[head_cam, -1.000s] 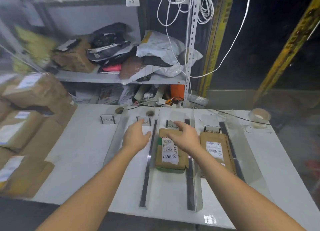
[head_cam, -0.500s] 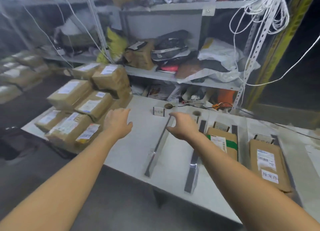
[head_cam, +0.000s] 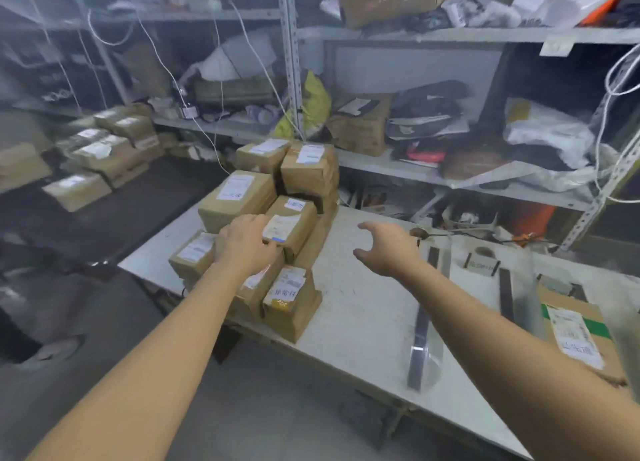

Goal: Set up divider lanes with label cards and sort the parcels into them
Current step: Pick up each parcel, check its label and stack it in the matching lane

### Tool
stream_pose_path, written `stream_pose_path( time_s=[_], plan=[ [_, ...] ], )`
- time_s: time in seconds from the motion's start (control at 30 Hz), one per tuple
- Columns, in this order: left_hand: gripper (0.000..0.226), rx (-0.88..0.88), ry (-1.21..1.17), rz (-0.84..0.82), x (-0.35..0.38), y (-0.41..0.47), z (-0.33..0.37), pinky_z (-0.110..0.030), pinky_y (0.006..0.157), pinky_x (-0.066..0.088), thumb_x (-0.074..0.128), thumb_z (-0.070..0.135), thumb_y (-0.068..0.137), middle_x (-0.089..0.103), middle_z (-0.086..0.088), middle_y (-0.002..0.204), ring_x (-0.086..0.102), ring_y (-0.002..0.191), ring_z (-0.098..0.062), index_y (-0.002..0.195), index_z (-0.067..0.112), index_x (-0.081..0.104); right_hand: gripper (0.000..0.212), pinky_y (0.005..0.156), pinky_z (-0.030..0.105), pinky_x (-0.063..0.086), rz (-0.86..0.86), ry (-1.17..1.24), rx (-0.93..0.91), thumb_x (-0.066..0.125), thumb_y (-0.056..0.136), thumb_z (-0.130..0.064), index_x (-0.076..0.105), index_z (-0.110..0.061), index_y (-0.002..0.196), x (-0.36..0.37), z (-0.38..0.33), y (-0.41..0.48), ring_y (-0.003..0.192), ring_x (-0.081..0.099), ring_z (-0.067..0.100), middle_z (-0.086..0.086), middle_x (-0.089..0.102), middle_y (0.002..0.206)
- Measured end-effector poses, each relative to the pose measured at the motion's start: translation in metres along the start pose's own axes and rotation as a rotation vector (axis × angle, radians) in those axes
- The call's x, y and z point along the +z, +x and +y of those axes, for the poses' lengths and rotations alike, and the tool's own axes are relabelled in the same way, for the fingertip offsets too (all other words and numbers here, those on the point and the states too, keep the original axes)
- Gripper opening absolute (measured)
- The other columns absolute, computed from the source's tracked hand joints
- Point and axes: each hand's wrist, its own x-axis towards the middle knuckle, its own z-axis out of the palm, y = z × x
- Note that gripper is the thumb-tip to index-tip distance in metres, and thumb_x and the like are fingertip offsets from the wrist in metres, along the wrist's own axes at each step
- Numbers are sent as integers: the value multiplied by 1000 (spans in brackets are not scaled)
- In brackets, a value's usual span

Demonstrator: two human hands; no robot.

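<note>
A stack of several brown parcels with white labels (head_cam: pixel 239 194) stands on the left end of the white table (head_cam: pixel 360 315). My left hand (head_cam: pixel 247 244) lies on the stack, its fingers touching a labelled parcel (head_cam: pixel 289 227) in the middle; whether it grips is unclear. My right hand (head_cam: pixel 386 247) hovers open over the bare table right of the stack, holding nothing. Metal divider strips (head_cam: pixel 420 325) and a label card (head_cam: pixel 479 263) mark lanes at the right. A parcel with green tape (head_cam: pixel 575 329) lies in a lane there.
Metal shelving (head_cam: pixel 415 168) behind the table is crammed with bags, boxes and cables. More parcels (head_cam: pixel 104 152) sit on a dark surface at the far left. White cables hang from the shelf posts. Grey floor lies below the table's near edge.
My view swung left from the lanes to the parcel stack. My left hand came down onto the stack. My right hand left the green-taped parcel and moved left over the bare table.
</note>
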Motion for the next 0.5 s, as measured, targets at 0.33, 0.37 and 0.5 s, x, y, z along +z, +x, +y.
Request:
stream_pose_path(
  time_s=[0.33, 0.37, 0.5],
  plan=[
    [56, -87, -30, -32, 4, 103, -106, -37, 75, 49, 55, 39, 91, 58, -2, 126, 56, 110, -28, 144, 29, 41, 54, 89, 38, 54, 11, 193, -69, 66, 86, -36, 55, -27, 137, 56, -85, 135, 123, 56, 22, -3, 62, 133],
    [56, -88, -21, -46, 4, 113, -116, -37, 75, 49, 55, 37, 91, 58, -2, 126, 56, 111, -27, 145, 28, 41, 58, 92, 37, 52, -4, 188, -73, 66, 86, -36, 52, -26, 141, 62, -93, 148, 127, 54, 21, -3, 59, 137],
    [55, -190, -103, -103, 16, 152, -155, -42, 90, 51, 57, 35, 91, 55, -2, 137, 54, 120, -28, 143, 25, 43, 62, 96, 41, 51, -56, 200, -61, 65, 87, -42, 47, -27, 144, 86, -125, 189, 130, 51, 22, -3, 57, 141]
  ],
)
